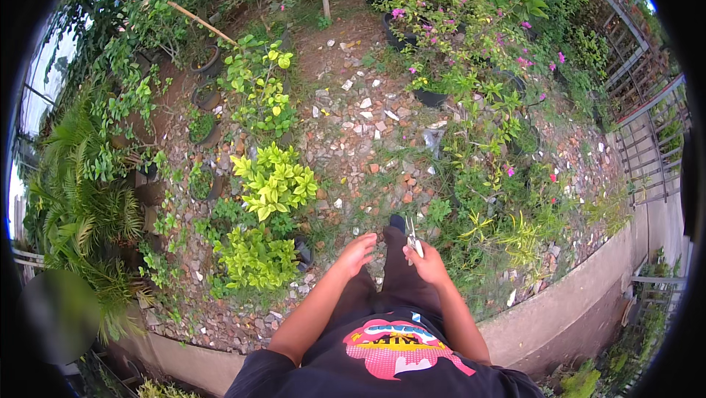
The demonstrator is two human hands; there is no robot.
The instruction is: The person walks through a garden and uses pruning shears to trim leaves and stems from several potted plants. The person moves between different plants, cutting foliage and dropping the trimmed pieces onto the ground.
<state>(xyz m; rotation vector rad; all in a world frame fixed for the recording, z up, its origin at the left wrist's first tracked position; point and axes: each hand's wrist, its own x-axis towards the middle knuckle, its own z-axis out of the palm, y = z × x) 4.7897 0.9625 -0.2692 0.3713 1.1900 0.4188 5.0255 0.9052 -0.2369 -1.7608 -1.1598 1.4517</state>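
Note:
My right hand (427, 263) is closed around the white handles of a pair of pruning shears (413, 241), whose blades point up and away from me, slightly parted. To its left, my left hand (357, 254) is raised with its fingers loosely spread and nothing in it. Both hands are above my dark trousers, near one foot in a dark covering. Left of my left hand stand a shrub with yellow-green leaves (274, 180) and a lower, similar one (258, 259). Weeds and small plants grow to the right of the shears.
Stone and brick rubble (364, 122) covers the ground ahead. Potted plants line the left side, near a black pot (203, 184). Pink-flowered bougainvillea (441, 28) stands ahead right. A low concrete wall (551, 315) curves behind me, and a metal gate (653, 149) is far right.

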